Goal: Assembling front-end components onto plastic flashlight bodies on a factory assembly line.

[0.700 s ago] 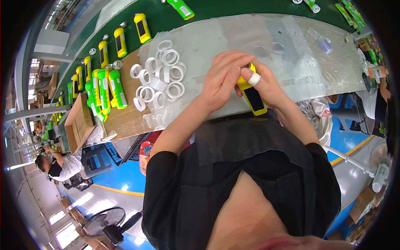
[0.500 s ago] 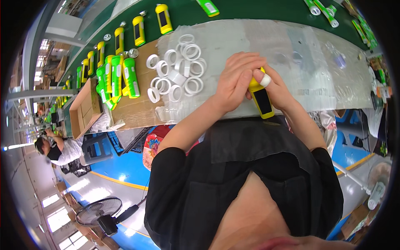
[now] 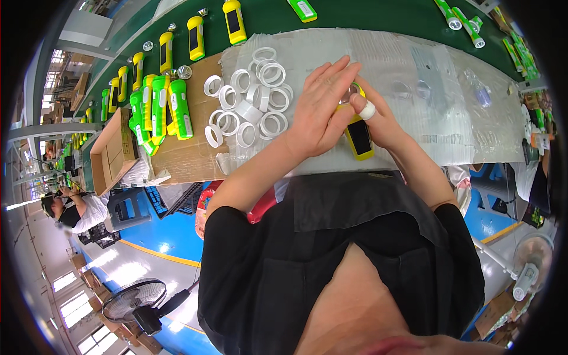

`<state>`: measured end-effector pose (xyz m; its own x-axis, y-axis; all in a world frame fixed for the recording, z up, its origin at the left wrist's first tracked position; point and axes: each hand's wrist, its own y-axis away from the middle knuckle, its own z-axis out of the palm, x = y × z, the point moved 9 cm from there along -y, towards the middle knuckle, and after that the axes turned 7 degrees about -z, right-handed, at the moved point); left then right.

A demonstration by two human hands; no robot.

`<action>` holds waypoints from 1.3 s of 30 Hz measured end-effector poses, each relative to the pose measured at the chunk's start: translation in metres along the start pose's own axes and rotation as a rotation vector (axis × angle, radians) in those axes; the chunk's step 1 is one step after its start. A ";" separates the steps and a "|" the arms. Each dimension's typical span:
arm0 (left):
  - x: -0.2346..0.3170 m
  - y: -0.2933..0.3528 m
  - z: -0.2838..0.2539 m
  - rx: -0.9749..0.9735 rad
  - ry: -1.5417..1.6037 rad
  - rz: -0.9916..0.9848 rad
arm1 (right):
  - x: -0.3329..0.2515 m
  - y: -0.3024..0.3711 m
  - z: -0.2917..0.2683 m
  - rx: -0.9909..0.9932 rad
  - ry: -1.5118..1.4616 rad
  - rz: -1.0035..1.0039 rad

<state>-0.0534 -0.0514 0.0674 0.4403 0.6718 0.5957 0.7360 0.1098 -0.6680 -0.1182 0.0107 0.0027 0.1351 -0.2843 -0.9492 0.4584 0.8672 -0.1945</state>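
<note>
A yellow flashlight with a black panel [image 3: 359, 138] is in my right hand [image 3: 381, 121], whose fingers wrap round it near its head. That hand's thumb has a white wrapping on it. My left hand [image 3: 322, 109] lies against the head side of the flashlight with its fingers stretched out straight. A shiny round head part [image 3: 349, 93] shows between the two hands; the rest of it is hidden. To the left of my hands, several white plastic rings [image 3: 247, 110] lie loose in a heap on the table covering.
Green and yellow flashlights [image 3: 158, 109] are piled left of the rings, beside an open cardboard box [image 3: 113, 152]. More yellow flashlights [image 3: 196, 38] stand in a row along the green belt [image 3: 266, 21]. A fan [image 3: 139, 303] and another person [image 3: 89, 210] are at lower left.
My left hand's fingers have straightened from being folded over the flashlight's head, and the shiny head now shows. Both hands and the flashlight have shifted slightly left.
</note>
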 end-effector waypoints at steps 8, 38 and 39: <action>0.001 -0.009 0.003 -0.054 -0.311 0.055 | 0.000 -0.014 -0.010 -0.001 -0.014 -0.084; 0.007 -0.024 0.009 -0.103 -0.222 0.022 | -0.012 -0.019 -0.031 0.016 -0.039 -0.184; -0.003 -0.028 -0.001 -0.011 -0.219 -0.034 | -0.020 -0.025 -0.029 -0.020 -0.022 -0.255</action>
<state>-0.0745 -0.0573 0.0847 0.2939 0.8111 0.5057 0.7545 0.1279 -0.6437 -0.1583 0.0066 0.0194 0.0363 -0.5032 -0.8634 0.4622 0.7745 -0.4319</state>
